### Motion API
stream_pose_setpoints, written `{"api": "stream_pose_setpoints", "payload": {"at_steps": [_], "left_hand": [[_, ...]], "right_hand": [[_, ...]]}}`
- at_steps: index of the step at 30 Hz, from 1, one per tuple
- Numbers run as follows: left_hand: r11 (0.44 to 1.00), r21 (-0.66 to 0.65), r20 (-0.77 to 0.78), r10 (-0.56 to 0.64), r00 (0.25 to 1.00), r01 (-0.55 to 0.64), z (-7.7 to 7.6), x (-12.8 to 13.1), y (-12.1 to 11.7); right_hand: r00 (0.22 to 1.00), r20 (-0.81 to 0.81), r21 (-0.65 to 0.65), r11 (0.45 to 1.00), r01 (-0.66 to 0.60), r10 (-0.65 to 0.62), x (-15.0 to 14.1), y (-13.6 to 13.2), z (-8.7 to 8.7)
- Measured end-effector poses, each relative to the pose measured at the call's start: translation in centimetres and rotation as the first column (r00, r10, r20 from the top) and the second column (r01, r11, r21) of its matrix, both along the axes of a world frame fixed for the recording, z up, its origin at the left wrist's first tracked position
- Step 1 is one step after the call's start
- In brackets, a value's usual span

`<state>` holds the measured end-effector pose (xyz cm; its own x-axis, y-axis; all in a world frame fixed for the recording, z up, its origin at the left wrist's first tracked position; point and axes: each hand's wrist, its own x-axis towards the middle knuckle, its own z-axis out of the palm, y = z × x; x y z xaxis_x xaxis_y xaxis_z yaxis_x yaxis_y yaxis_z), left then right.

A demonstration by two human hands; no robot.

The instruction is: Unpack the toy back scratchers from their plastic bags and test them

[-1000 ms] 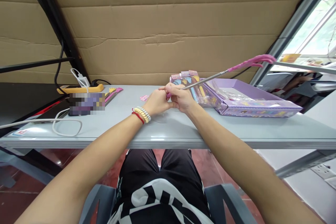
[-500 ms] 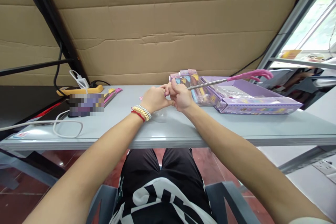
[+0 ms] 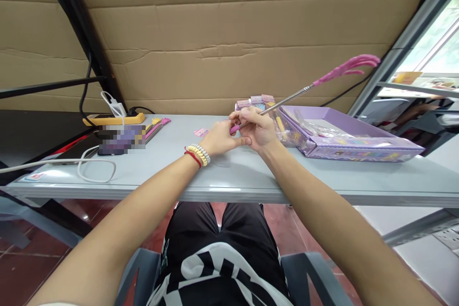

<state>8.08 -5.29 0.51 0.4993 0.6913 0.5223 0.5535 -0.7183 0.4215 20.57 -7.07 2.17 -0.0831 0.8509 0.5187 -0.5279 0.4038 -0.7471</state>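
A telescopic back scratcher [image 3: 291,99] with a silver rod and a pink claw-shaped head slants up to the right over the table. My right hand [image 3: 261,129] is closed around its lower rod near the pink handle. At the handle's lower end, my left hand [image 3: 223,138] has its fingers wrapped round the grip, partly hidden, and its thumb reaches toward the right palm. Beneath my hands lies something clear, probably plastic [image 3: 221,160]. A small pink card [image 3: 201,132] rests just beyond my left hand.
Wrapped back scratchers [image 3: 256,101] lie behind my right hand, beside an open purple box [image 3: 362,149] holding clear wrappers. To the left are more back scratchers [image 3: 157,130], a yellow power strip [image 3: 138,118] and a white cable [image 3: 95,180]. Cardboard [image 3: 229,24] stands behind the table.
The scratcher's head has risen and now tilts more steeply. My right hand has shifted slightly right and turned, exposing more of the pink handle. The pink card is more visible.
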Motion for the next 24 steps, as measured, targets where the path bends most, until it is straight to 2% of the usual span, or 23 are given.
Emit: {"api": "stream_pose_setpoints", "payload": {"at_steps": [6,10,12,16,24], "left_hand": [[0.984,-0.116,0.033,-0.136,0.990,0.138,-0.2,0.0,0.4],[0.963,-0.106,0.091,-0.240,0.966,0.249,-0.2,0.1,0.2],[0.971,-0.094,0.055,-0.213,0.975,0.218,-0.1,0.2,-0.1],[0.997,-0.047,-0.022,-0.065,0.998,0.063,0.2,0.6,-0.6],[1.000,0.008,-0.054,-0.030,0.998,0.030,0.0,0.9,-0.4]], "right_hand": [[0.998,-0.006,-0.057,0.996,-0.063,0.063,-0.2,-0.1,-0.1],[0.999,-0.008,-0.028,0.999,-0.042,0.042,-0.3,-0.2,-0.2],[0.999,-0.042,-0.038,0.999,-0.015,0.014,-0.3,-0.1,-0.2],[0.995,-0.099,-0.077,0.997,0.009,-0.017,-0.3,-0.1,0.0],[0.992,-0.099,-0.126,0.990,0.062,-0.075,-0.5,-0.2,0.1]]}}
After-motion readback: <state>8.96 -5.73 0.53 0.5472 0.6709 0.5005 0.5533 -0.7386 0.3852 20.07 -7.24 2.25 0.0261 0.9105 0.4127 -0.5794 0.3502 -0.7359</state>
